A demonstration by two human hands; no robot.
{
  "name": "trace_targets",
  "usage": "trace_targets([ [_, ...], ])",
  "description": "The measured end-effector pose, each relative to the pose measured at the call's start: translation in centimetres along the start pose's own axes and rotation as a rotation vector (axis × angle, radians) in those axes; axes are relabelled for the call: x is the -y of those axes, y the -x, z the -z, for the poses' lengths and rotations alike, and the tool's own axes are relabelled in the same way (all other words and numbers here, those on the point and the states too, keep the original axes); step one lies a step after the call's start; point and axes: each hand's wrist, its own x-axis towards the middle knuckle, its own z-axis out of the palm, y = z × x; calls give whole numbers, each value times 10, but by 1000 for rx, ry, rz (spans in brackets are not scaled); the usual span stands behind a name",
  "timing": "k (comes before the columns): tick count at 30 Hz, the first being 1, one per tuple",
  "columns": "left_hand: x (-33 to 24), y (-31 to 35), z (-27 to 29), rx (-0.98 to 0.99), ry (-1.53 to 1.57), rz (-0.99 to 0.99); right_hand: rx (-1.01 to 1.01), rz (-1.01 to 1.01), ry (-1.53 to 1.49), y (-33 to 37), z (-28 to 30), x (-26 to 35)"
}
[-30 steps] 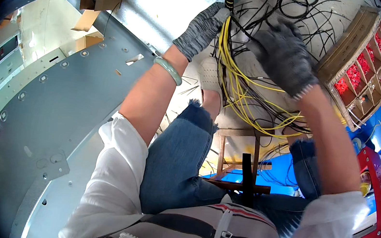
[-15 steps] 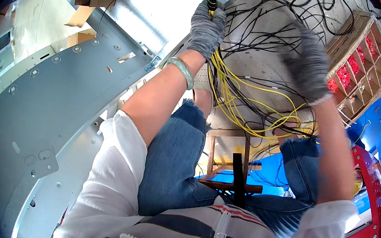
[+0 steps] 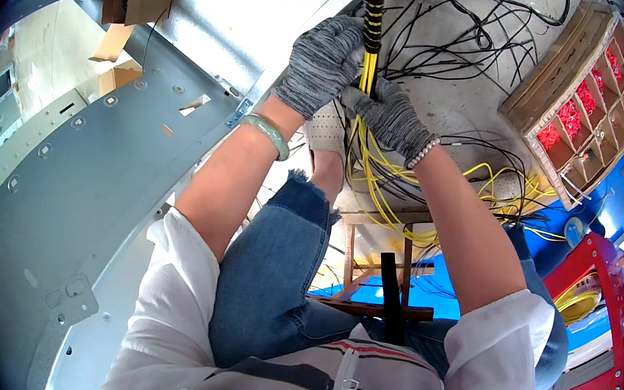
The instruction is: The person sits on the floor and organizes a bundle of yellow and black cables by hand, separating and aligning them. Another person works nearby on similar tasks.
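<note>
A thick wire bundle [image 3: 370, 4], wound in black with yellow showing between the turns, comes down from the top edge. Below the winding, bare yellow wires [image 3: 369, 69] run on and fan out over the floor with black ones. My left hand [image 3: 324, 65], in a grey knitted glove, is closed at the lower end of the wound part, its fingertips partly hidden by the bundle. Just beneath it my right hand [image 3: 392, 118], gloved alike, has its fingers closed around the yellow wires; the thumb side touches the bundle.
Grey sheet-metal panels [image 3: 82, 187] fill the left side, with small cardboard boxes [image 3: 147, 3] on them. At the right stands a divided wooden box [image 3: 558, 90] holding small red parts. Loose black wires [image 3: 460, 52] lie on the floor. A red metal frame [image 3: 602, 316] is at lower right.
My right hand, blurred and apart to the right before, has come left onto the yellow wires below the winding. My left hand has shifted slightly down and left; more of the wound bundle shows.
</note>
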Motion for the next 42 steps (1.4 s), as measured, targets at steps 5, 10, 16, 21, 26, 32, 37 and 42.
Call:
trace_targets([
  [5,-2,4,-2,-12,-53,-63,-184,128,403,11,5,4],
  [10,-31,3,11,248,453,561,-412,52,705,-14,20,-3],
  [16,-28,12,-2,179,1700,873,68,-212,-972,-50,14,-29],
  [21,-33,-4,9,470,918,900,33,5,37,-53,11,-46],
  [26,-22,-11,15,453,387,683,-178,212,434,-12,15,4],
  [32,-2,-10,8,163,555,811,-810,375,671,83,141,-30],
  [37,29,-10,-1,12,521,811,-843,356,263,243,313,24],
  [42,32,-12,6,-43,514,776,-1283,-63,1022,416,430,50],
])
